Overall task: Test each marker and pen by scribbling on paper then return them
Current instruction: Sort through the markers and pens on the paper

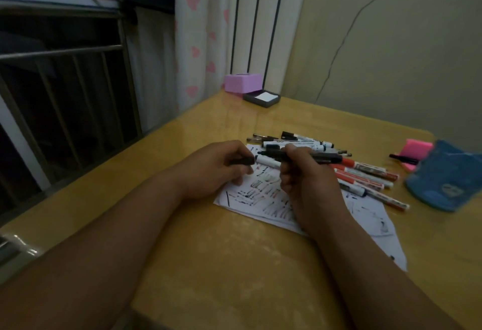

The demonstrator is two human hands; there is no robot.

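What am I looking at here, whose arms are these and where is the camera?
There is no machine here: a person wears one wide-angle camera on the head, so you look down along both bare arms at a yellow table.

The left hand pinches a small black cap in its fingers. The right hand holds a black marker level above a sheet of paper already covered in short test scribbles.

Behind the hands lies a loose row of markers and pens, some white with red ends. To the right sit a blue fabric pouch and a pink pad. At the far corner stand a lilac box and a dark tray with white paper.
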